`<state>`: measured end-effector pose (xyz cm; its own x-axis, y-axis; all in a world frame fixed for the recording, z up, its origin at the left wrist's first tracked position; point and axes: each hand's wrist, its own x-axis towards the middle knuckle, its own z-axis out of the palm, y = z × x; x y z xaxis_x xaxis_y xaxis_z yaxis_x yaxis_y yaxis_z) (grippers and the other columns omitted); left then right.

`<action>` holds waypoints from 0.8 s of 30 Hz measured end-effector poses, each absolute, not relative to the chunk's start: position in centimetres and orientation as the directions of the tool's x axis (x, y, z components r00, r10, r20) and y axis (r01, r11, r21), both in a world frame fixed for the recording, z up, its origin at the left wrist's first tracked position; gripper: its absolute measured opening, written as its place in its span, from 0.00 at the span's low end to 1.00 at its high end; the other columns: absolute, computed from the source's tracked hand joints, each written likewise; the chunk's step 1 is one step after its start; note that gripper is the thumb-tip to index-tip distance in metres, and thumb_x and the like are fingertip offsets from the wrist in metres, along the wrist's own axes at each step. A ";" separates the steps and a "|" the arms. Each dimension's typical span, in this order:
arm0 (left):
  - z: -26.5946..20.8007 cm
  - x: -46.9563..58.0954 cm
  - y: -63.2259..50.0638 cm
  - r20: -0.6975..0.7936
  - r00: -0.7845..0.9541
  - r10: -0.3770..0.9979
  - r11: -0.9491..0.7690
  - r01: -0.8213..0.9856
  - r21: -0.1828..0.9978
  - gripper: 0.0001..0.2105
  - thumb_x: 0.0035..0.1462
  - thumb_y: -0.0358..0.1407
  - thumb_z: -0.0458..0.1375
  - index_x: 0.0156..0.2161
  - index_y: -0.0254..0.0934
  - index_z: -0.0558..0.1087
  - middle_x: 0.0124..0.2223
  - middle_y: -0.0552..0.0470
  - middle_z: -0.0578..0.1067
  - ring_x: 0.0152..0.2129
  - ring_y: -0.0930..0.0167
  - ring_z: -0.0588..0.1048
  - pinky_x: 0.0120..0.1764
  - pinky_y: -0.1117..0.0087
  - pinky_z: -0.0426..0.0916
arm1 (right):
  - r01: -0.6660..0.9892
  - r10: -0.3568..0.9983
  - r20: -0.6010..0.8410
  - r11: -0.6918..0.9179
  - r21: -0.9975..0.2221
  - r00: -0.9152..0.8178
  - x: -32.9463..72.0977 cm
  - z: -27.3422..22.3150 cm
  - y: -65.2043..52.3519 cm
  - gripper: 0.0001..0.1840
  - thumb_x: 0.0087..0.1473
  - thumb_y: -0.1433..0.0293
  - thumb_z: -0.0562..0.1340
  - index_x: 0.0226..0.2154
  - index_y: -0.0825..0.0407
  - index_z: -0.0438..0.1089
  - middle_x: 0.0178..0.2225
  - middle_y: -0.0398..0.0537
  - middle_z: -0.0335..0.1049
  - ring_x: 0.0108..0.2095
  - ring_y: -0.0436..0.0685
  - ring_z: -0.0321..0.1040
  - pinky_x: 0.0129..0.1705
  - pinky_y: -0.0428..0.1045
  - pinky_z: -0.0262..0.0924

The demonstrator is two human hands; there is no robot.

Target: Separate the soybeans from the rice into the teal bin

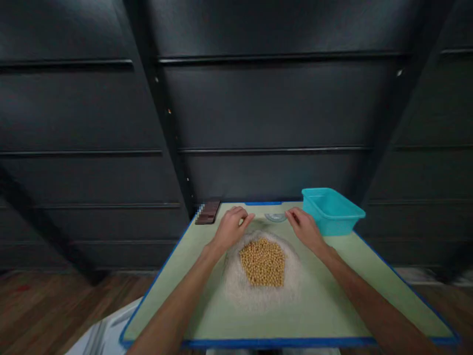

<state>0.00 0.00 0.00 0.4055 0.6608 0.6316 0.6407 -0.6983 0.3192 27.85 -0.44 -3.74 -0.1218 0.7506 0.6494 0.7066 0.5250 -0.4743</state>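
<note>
Both the left hand [232, 226] and the right hand [303, 226] rest loosely curled, holding nothing, at the top edge of the white grain pile [236, 286]. Yellow beans [263, 262] sit heaped on it at frame center. Right of them, the turquoise tub [332, 211] shows no contents.

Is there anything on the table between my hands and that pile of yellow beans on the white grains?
Nothing visible. The left hand and right hand rest at the far edge of the white grain heap, beside the yellow beans.

A mound of white rice [258, 288] lies spread on the table, just below the curled fingers [242, 215] of both hands, which rest at its far edge. A heap of yellow soybeans [263, 262] sits on top of the rice at its middle, between and nearer than the fingers.
</note>
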 end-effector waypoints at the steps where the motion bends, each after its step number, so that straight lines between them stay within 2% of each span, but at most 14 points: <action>1: 0.0 -0.2 0.0 0.637 0.394 0.663 -0.693 0.646 0.322 0.16 0.68 0.45 0.51 0.28 0.41 0.65 0.31 0.51 0.73 0.33 0.65 0.72 0.41 0.62 0.65 | 0.696 0.752 0.649 0.528 -0.487 -0.116 27.7 -3.7 -0.5 0.13 0.67 0.63 0.53 0.39 0.51 0.70 0.37 0.50 0.75 0.36 0.60 0.72 0.41 0.54 0.63; 4: 0.2 -0.6 0.2 0.647 0.368 0.668 -0.681 0.652 0.333 0.14 0.67 0.40 0.53 0.29 0.40 0.66 0.32 0.50 0.74 0.34 0.64 0.73 0.41 0.62 0.65 | 0.678 0.753 0.649 0.534 -0.505 -0.110 27.5 -3.6 -0.8 0.11 0.66 0.66 0.54 0.45 0.51 0.70 0.42 0.51 0.76 0.38 0.60 0.73 0.42 0.53 0.64; 8: 0.2 -0.7 0.2 0.656 0.350 0.669 -0.679 0.646 0.348 0.04 0.63 0.30 0.55 0.35 0.39 0.70 0.36 0.49 0.77 0.36 0.65 0.74 0.42 0.64 0.67 | 0.685 0.747 0.653 0.543 -0.486 -0.129 27.5 -3.3 -0.9 0.09 0.64 0.69 0.55 0.40 0.50 0.71 0.41 0.50 0.75 0.38 0.59 0.72 0.41 0.53 0.65; 10: 0.1 -0.7 0.3 0.660 0.350 0.665 -0.684 0.640 0.350 0.05 0.62 0.28 0.54 0.38 0.39 0.70 0.38 0.49 0.78 0.37 0.66 0.75 0.43 0.64 0.68 | 0.684 0.745 0.652 0.548 -0.482 -0.137 27.5 -3.3 -0.9 0.09 0.64 0.69 0.55 0.39 0.50 0.71 0.40 0.50 0.75 0.37 0.58 0.72 0.40 0.53 0.65; 24: -0.1 -0.8 0.7 0.674 0.342 0.655 -0.689 0.636 0.347 0.05 0.62 0.28 0.54 0.37 0.39 0.72 0.38 0.48 0.78 0.37 0.65 0.75 0.43 0.63 0.68 | 0.689 0.751 0.645 0.543 -0.480 -0.143 27.3 -3.3 -0.9 0.08 0.63 0.71 0.56 0.39 0.50 0.72 0.38 0.48 0.75 0.35 0.57 0.72 0.37 0.51 0.63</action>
